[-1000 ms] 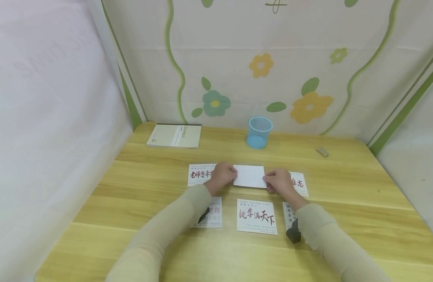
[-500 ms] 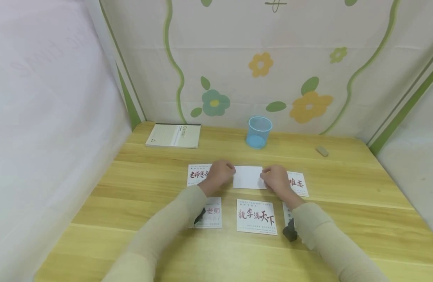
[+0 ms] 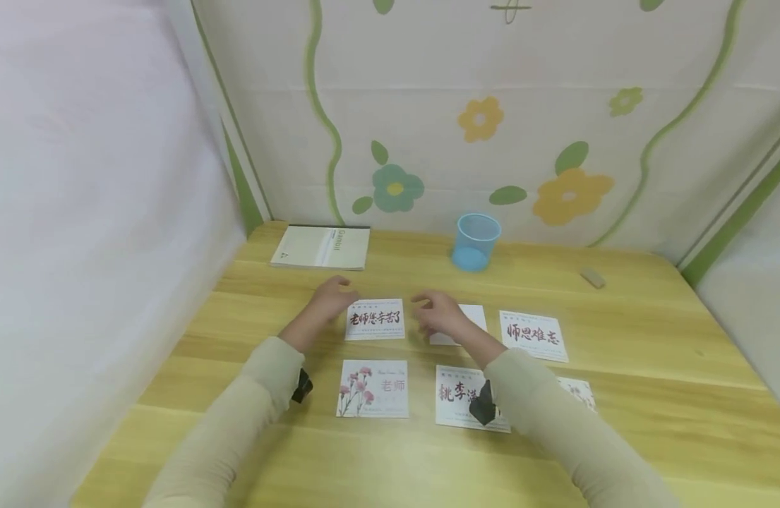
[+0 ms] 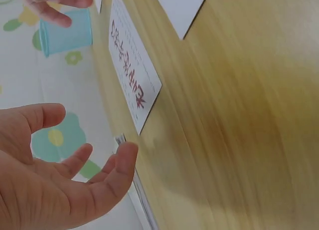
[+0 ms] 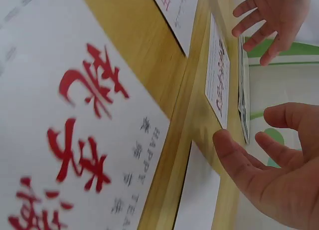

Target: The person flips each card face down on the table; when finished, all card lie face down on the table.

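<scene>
Both my hands hover loosely open and empty around the top-left card point(image 3: 375, 319), long axis left-right: left hand point(image 3: 329, 296) off its left edge, right hand point(image 3: 440, 315) just past its right.

Our right hand point(image 5: 279, 180) hovers open at five o'clock above the yellow wooden worktop point(image 5: 149, 65); a white card with red brush characters point(image 5: 75, 140) fills nine o'clock, our left hand point(image 5: 271, 18) at one.

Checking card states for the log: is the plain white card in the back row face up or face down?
Face down, it seems: the white card shows only a blank side, half hidden behind the right hand, unlike the printed cards beside it.
</scene>
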A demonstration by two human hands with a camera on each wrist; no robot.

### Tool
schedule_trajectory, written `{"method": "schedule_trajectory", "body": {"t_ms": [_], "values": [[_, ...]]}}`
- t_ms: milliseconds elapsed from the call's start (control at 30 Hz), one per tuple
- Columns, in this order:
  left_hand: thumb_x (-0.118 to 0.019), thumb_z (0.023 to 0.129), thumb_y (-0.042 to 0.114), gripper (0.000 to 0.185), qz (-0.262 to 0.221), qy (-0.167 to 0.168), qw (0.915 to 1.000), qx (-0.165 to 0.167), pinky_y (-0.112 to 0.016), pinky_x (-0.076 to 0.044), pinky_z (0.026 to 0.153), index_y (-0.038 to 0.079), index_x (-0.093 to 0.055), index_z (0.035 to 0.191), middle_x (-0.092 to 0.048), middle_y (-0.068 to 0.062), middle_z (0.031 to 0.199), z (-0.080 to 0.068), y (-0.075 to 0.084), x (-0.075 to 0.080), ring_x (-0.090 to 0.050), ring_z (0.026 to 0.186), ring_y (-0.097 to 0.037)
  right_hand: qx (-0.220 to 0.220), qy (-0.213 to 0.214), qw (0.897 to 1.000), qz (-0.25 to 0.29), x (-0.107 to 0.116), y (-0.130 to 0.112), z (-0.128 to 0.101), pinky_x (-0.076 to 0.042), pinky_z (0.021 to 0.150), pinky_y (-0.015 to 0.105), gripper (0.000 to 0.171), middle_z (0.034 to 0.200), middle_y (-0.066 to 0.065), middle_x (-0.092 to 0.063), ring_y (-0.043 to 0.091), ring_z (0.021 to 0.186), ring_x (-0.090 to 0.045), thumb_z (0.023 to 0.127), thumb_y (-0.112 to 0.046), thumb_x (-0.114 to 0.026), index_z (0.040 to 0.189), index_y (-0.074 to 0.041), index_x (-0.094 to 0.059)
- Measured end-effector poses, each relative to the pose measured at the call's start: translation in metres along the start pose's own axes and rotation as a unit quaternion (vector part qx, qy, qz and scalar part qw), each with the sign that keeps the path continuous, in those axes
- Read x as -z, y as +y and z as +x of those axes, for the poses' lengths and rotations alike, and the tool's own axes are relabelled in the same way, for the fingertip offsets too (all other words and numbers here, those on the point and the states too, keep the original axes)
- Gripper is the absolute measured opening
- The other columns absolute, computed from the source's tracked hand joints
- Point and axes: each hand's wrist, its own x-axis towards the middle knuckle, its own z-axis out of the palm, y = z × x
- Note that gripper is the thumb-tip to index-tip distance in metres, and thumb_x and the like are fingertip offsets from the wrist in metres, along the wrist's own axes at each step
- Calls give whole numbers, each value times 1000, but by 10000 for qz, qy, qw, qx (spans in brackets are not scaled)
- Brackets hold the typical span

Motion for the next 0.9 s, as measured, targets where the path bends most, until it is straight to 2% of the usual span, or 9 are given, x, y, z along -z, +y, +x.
{"method": "schedule_trajectory", "body": {"t_ms": [67,133,167,233,333,500,633,733,900], "values": [[-53,82,29,55,-451,-126,9988,149,-28,-41,46,10,-32,129,-48,-6,75,0,-4,4,-33,44,-12,-75,-81,9999,-14,-8,-4,4,-50,61,36,43,99,16,-54,31,71,-58,81,-10,-55,121,-3,-44],[-53,82,28,56,-808,-257,9958,336,-30,-44,50,10,-30,130,-45,-7,73,0,-5,5,-38,45,-14,-156,-52,9998,-112,-15,-8,6,-50,62,35,45,99,15,-54,29,72,-58,80,-12,-56,122,-4,-42],[-53,82,27,56,-989,-327,9935,458,-32,-46,56,11,-30,130,-46,-8,77,0,-5,5,-45,52,-16,-212,-1,9996,-196,-18,-9,6,-50,63,35,46,98,15,-54,28,73,-58,80,-12,-56,123,-5,-42],[-53,83,26,56,-1239,-437,9893,632,-38,-47,68,10,-29,130,-48,-14,98,0,-5,4,-53,73,-26,-310,101,9988,-362,-23,-12,6,-49,63,34,50,99,14,-54,27,73,-58,78,-13,-57,124,-6,-40],[-52,83,25,53,-1472,-470,9839,894,-43,-44,77,11,-30,129,-35,-16,124,1,-6,4,-47,99,-37,-369,193,9978,-508,-30,-17,7,-49,64,34,57,103,16,-53,27,74,-57,76,-14,-58,128,-7,-35],[-51,83,23,49,-1923,-495,9735,1135,-42,-43,79,13,-32,128,-38,-15,120,3,-7,4,-45,101,-35,-323,231,9974,-608,-35,-20,9,-47,69,35,63,114,19,-48,27,81,-54,76,-17,-60,131,-8,-30],[-50,84,21,48,-2265,-517,9657,1157,-40,-44,78,14,-32,128,-38,-14,118,3,-8,2,-45,100,-33,-320,245,9971,-646,-36,-20,10,-47,68,34,63,114,19,-47,24,79,-53,77,-19,-60,131,-9,-29],[-48,86,20,46,-2659,-465,9575,1013,-37,-44,76,12,-32,128,-41,-14,116,3,-11,2,-46,96,-30,-330,220,9976,-575,-37,-18,11,-47,66,33,62,114,19,-47,24,75,-54,78,-19,-59,131,-9,-29],[-46,87,23,42,-3592,-298,9299,738,-34,-43,76,9,-35,125,-50,-15,111,5,-11,0,-52,87,-24,-431,294,9976,-459,-38,-18,11,-48,64,33,57,115,18,-47,25,78,-53,82,-23,-55,131,-7,-30]]}}
